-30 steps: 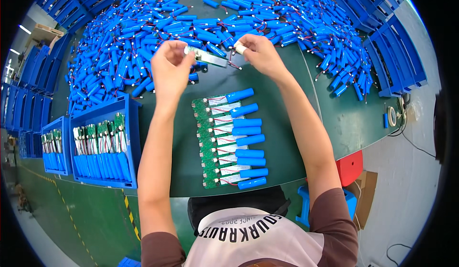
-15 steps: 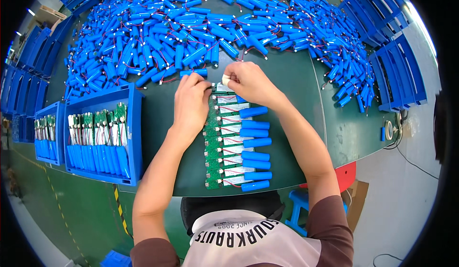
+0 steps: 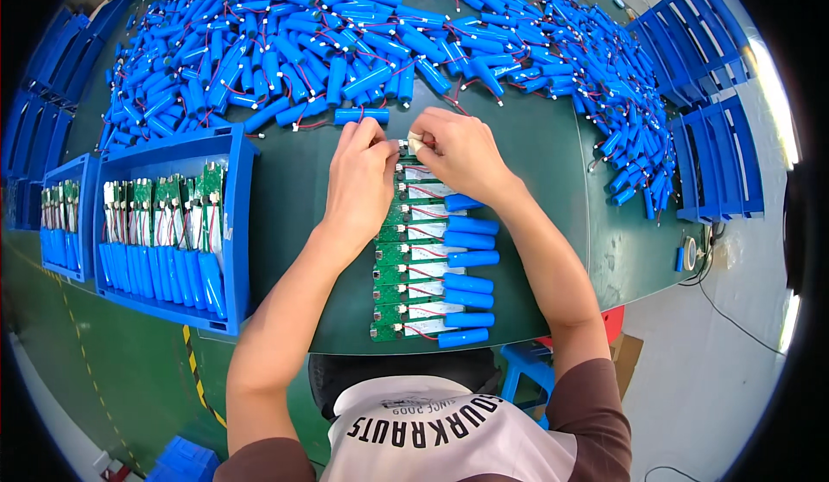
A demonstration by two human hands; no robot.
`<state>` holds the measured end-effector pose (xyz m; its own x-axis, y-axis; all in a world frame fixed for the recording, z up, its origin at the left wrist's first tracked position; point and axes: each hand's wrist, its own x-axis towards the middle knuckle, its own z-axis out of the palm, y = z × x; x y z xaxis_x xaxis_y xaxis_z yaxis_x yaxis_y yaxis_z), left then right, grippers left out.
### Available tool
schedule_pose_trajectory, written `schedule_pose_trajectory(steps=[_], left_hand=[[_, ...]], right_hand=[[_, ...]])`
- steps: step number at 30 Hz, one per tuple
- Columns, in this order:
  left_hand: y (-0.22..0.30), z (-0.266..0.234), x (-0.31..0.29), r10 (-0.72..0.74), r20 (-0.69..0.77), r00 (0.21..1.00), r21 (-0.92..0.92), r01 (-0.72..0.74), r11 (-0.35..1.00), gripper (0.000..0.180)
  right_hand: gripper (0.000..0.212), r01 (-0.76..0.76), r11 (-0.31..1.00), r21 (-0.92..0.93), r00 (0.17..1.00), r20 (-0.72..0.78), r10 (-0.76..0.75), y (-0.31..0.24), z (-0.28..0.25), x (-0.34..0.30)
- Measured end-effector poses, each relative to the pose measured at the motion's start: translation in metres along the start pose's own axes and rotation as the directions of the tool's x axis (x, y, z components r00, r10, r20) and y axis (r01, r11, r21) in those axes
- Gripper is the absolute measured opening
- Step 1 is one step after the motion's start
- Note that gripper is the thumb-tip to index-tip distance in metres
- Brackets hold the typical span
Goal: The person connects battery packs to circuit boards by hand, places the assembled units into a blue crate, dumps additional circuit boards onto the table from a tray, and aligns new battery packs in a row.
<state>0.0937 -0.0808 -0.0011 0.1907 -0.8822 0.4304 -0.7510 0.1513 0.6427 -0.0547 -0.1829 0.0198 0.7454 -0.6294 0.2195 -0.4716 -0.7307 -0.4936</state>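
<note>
A column of green circuit boards (image 3: 389, 276) lies on the table in front of me, with whitish strips (image 3: 425, 272) along their right parts. Blue cylindrical batteries (image 3: 471, 258) rest across the right ends, and their red wires run to small white connectors on the boards. At the farthest board (image 3: 401, 149), my left hand (image 3: 356, 184) is closed on its left edge. My right hand (image 3: 459, 155) pinches a battery lead by that board's white connector; a cream cover is on one fingertip. The fingers hide most of the lead's plug and the battery there.
A large heap of blue batteries (image 3: 285, 46) with leads covers the far table (image 3: 540, 136). On the left, blue bins (image 3: 242, 223) hold upright boards with batteries. Stacked blue trays (image 3: 721, 162) and a tape roll (image 3: 688, 253) are at right. A blue stool (image 3: 525, 370) stands below the edge.
My hands have come closer together at the farthest board, the left one moving right. The view has shifted slightly. The rows of boards and batteries keep their layout.
</note>
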Motion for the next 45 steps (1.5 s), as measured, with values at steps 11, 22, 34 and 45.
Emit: schedule_pose_trajectory(steps=[11,22,34,45], left_hand=[[-0.011,0.000,0.002,0.050,-0.025,0.998,-0.107,-0.053,0.993,0.011],[-0.018,0.000,0.003,0.082,-0.005,0.997,-0.099,-0.082,0.992,0.010],[-0.014,-0.002,0.001,0.032,-0.019,0.999,-0.108,-0.034,0.994,0.014],[-0.015,0.000,0.003,0.064,-0.003,0.998,-0.079,-0.064,0.995,0.013]], right_hand=[[0.008,-0.055,0.998,0.027,0.999,0.004,0.055,0.003,0.000,0.004],[0.011,-0.042,0.993,0.108,0.998,0.054,0.037,0.012,0.003,0.009],[0.010,-0.073,0.979,0.193,0.996,0.054,0.064,0.012,0.005,0.006],[0.011,-0.155,0.987,0.035,0.979,0.139,0.149,0.000,-0.002,0.016]])
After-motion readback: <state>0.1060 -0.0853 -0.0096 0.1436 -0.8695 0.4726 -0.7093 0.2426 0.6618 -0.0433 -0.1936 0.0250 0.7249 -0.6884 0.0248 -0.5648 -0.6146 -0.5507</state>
